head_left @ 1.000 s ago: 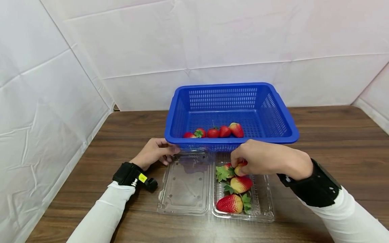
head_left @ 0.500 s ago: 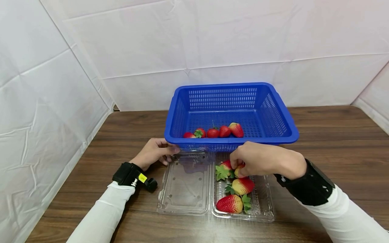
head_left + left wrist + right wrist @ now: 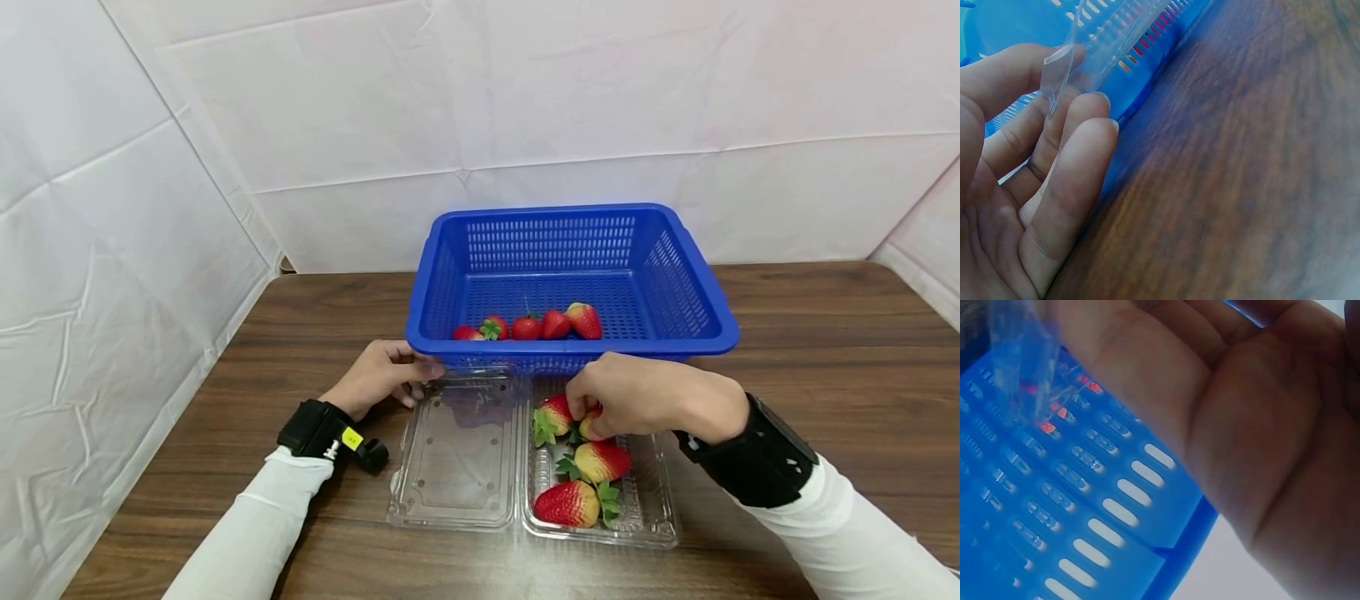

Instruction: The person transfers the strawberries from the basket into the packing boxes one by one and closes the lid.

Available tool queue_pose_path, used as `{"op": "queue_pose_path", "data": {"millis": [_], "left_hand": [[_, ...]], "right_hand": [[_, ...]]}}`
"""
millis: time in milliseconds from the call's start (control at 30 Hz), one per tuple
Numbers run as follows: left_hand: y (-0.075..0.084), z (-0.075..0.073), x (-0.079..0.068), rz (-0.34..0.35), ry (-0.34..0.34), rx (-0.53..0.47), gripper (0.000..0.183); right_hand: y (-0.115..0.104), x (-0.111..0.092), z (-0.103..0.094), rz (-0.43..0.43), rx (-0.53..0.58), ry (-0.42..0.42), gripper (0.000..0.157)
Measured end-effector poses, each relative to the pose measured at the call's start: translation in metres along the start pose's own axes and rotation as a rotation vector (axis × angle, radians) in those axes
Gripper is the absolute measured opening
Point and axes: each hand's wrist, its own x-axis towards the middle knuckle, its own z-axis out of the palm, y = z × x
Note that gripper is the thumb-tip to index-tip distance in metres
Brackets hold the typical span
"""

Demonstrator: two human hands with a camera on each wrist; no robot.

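Note:
A clear plastic clamshell box lies unfolded on the table, its lid (image 3: pixel 459 467) on the left and its base (image 3: pixel 651 515) on the right. My left hand (image 3: pixel 386 377) pinches the lid's far left corner, and the left wrist view shows the plastic edge (image 3: pixel 1059 75) between thumb and fingers. Over the back of the base, my right hand (image 3: pixel 652 396) holds a strawberry (image 3: pixel 588 423), mostly hidden by the fingers. Beside it sits a leafy strawberry (image 3: pixel 555 414). Nearer lie another strawberry (image 3: pixel 602 461) and a large one (image 3: pixel 567 503). The right wrist view hides the right fingertips.
Right behind the clamshell stands a blue slotted basket (image 3: pixel 570 346), with several strawberries (image 3: pixel 526 327) along its near wall. White sheeting (image 3: pixel 480 125) closes off the back and left side. Wood tabletop (image 3: pixel 825 350) extends to the right.
My right hand and forearm have shifted slightly left. The leafy strawberry's leaves have turned a little, and the middle strawberry has slid slightly right. The left hand keeps its place on the lid.

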Motion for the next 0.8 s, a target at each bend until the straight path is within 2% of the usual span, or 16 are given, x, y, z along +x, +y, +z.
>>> {"op": "queue_pose_path", "data": {"millis": [567,800], "left_hand": [[-0.0006,0.0001,0.0007,-0.004,0.001,-0.014,0.025],[-0.0003,0.0002,0.0002,-0.004,0.0,-0.009,0.026]], "right_hand": [[-0.0006,0.0,0.0001,0.024,0.005,-0.008,0.018],[-0.0033,-0.0013,-0.0037,0.036,-0.032,0.003,0.015]]}}
